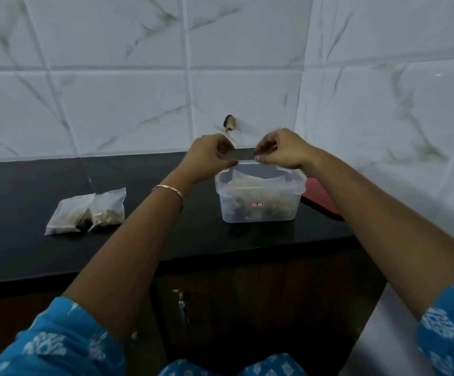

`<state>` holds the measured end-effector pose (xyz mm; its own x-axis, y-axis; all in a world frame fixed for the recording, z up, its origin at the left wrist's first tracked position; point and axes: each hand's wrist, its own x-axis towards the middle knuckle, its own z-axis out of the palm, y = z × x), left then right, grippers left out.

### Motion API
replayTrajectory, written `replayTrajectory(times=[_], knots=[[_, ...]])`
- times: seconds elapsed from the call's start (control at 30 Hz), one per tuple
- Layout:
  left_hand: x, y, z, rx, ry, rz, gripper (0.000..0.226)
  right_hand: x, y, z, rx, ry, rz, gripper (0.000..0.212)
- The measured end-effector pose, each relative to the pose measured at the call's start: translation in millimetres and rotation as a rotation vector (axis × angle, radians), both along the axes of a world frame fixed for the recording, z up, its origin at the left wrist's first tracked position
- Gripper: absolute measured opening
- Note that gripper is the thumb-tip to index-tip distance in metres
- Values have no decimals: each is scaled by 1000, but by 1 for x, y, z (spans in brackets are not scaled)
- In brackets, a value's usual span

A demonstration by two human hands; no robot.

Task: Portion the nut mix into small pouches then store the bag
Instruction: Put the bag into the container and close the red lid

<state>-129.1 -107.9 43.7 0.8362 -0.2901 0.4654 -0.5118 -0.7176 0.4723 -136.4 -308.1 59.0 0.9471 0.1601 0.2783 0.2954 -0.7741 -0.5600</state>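
A clear plastic box (258,202) with a small red-edged label stands on the black counter (144,226), its top uncovered. A clear bag of nut mix (255,180) sits inside it, its top edge raised above the rim. My left hand (209,158) and my right hand (280,150) hover over the box and pinch the two ends of that top edge between them. Two filled small pouches (86,213) lie side by side on the counter to the left, touching each other.
A red flat object (320,199) lies on the counter right of the box, against the corner. Marble-look tiled walls rise behind and to the right. A dark hole (229,122) shows in the back wall. Dark cabinet doors (247,308) sit under the counter edge.
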Motion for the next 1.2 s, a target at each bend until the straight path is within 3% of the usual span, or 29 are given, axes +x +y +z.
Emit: replayTrajectory(times=[0.17, 0.3, 0.4, 0.47, 0.53, 0.6, 0.63, 0.83, 1.07, 1.2], knots=[[-13, 72, -13, -396, -33, 200, 26, -2, 70, 2, 323, -200, 51, 20], [-16, 144, -28, -538, -3, 419, 25, -4, 147, -18, 421, -92, 171, 36], [-16, 202, -40, -491, 83, 601, 29, 1, 196, -43, 406, 102, 220, 51], [-14, 242, -51, -344, 213, 713, 28, 7, 223, -61, 406, 233, 228, 57], [-14, 276, -65, -176, 401, 781, 46, 13, 246, -80, 408, 318, 199, 61], [-20, 296, -77, -129, 529, 742, 69, 19, 264, -95, 400, 361, 161, 64], [-26, 300, -79, -152, 550, 702, 71, 22, 270, -101, 387, 370, 146, 64], [-35, 305, -81, -357, 555, 579, 31, 36, 292, -120, 325, 249, 31, 30], [-37, 308, -80, -742, 536, 513, 16, 40, 294, -120, 674, 287, 99, 11], [-42, 300, -68, -828, 428, 508, 15, 35, 285, -104, 813, 273, 183, 11]])
